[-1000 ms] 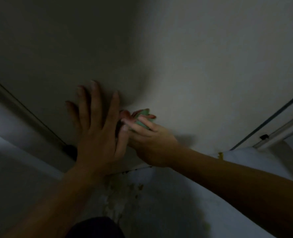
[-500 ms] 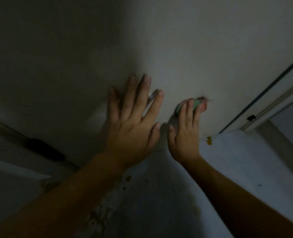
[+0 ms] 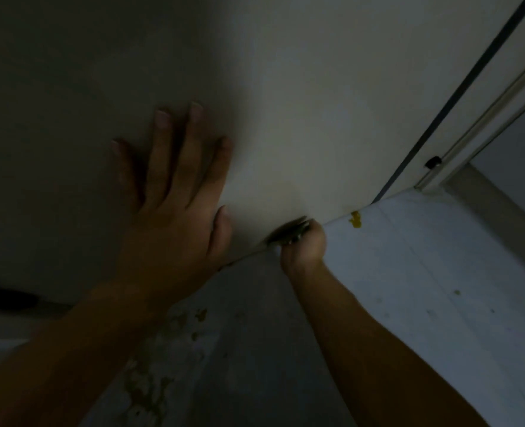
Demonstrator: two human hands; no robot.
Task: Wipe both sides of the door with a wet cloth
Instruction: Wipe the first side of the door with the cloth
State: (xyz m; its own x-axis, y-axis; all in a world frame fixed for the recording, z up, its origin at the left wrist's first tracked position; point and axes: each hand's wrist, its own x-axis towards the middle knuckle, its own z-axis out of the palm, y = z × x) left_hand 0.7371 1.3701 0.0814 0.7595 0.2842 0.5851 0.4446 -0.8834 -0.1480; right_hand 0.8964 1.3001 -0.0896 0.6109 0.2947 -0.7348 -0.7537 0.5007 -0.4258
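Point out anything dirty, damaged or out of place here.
A yellow blob sits on the floor at the bottom edge of the door, beside the right hand gripping the cloth. Brownish blotches stain the floor beside the left forearm. Both look like spills.

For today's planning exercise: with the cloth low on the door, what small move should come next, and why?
Probably sweep the cloth rightward along the bottom edge of the door: the right hand grips it at that edge, the left hand presses flat on the door, and the strip toward the yellow spot lies ahead.
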